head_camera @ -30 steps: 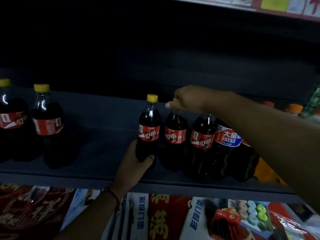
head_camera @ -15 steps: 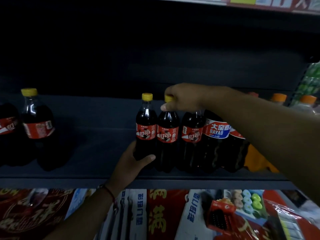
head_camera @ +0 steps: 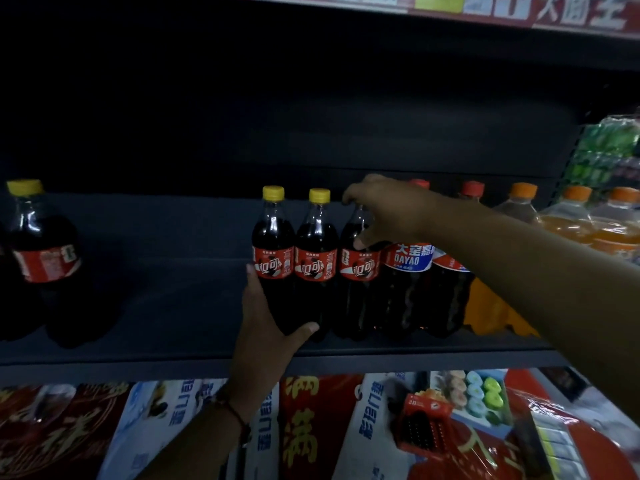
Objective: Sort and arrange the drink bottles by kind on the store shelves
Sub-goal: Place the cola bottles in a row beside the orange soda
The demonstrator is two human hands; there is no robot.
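Observation:
Three small cola bottles with yellow caps and red labels stand side by side on the dark shelf (head_camera: 173, 306). My left hand (head_camera: 266, 327) grips the lower body of the leftmost cola bottle (head_camera: 273, 247). The middle cola bottle (head_camera: 317, 251) touches it. My right hand (head_camera: 384, 213) wraps the neck and hidden cap of the third cola bottle (head_camera: 358, 268). Right of that stand two larger dark Dayao bottles (head_camera: 408, 289) with red caps.
Another yellow-capped cola bottle (head_camera: 43, 251) stands at the far left with open shelf between. Orange soda bottles (head_camera: 568, 216) fill the right end, green packs (head_camera: 606, 150) above them. Packaged goods (head_camera: 311, 427) lie on the level below the shelf edge.
The three cola bottles have closed into a tight row against the Dayao bottles. My right hand left the middle bottle's cap and now holds the third bottle's neck.

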